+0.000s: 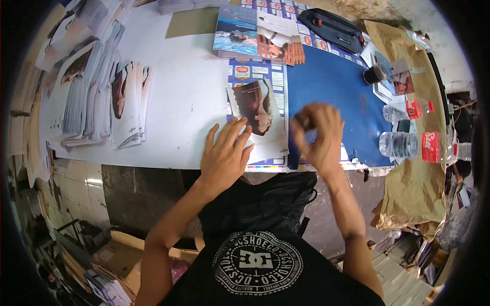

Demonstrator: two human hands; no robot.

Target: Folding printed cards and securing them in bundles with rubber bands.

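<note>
A printed leaflet with a photo of a person on it lies near the front edge of the table. My left hand rests on its left side, palm down with fingers spread. To the right of the leaflet, over the blue sheet, is my right hand, blurred by motion. Its fingers are curled around something dark that I cannot make out. Beneath the leaflet is a printed sheet with a blue and red pattern.
Stacks of folded leaflets stand at the left. Open printed sheets lie at the back, beside a black bag. On the right are a dark cup, water bottles and brown paper. The table's front edge is near me.
</note>
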